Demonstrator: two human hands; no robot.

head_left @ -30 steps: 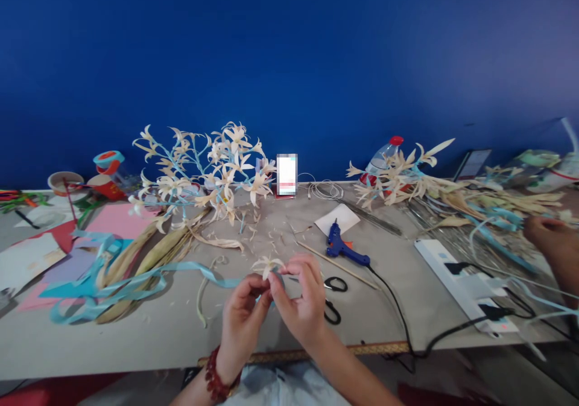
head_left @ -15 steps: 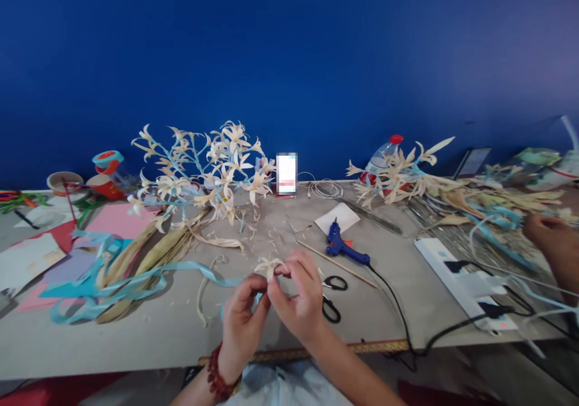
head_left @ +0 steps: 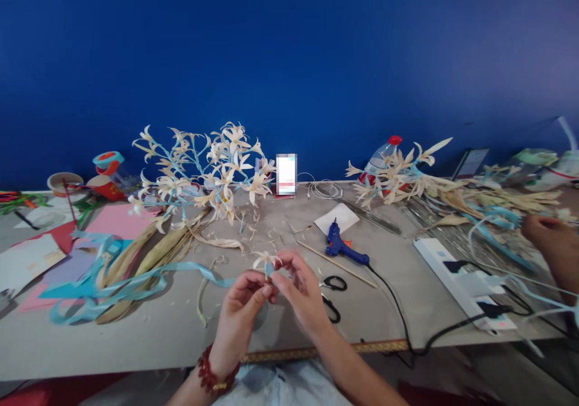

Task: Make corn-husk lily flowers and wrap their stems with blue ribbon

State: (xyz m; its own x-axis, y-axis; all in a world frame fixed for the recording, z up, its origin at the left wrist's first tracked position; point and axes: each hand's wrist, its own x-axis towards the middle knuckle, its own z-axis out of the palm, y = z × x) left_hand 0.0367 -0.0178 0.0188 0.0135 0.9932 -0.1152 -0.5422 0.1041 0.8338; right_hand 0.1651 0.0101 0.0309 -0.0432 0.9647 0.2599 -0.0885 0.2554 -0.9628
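Note:
Between my two hands, above the table's front half, is a small cream flower (head_left: pixel 261 256) with narrow curling petals, like dried husk. Light blue ribbon (head_left: pixel 192 266) shows at its base and also trails from my left hand across the table to the left. My left hand (head_left: pixel 242 306) pinches the flower's base from below, thumb against fingers. On the other side, my right hand (head_left: pixel 301 291) has thumb and fingertips closed on the flower just under its petals. The fingers partly hide the stem. Black-handled scissors (head_left: pixel 335 283) lie beside my right hand, partly covered by it.
A blue glue gun (head_left: pixel 337 243) rests on white paper, near a thin stick (head_left: pixel 339 264). Flower sprays (head_left: pixel 226 158) stand behind. A power strip (head_left: pixel 461 288) with cords lies right, near another person's hand (head_left: pixel 545 237). Husk bundles (head_left: pixel 167 255) and coloured paper (head_left: pixel 117 219) lie left.
My hands have shifted slightly and turned, so the flower's petals and the blue at its base show more. My right fingers have moved up beside the petals.

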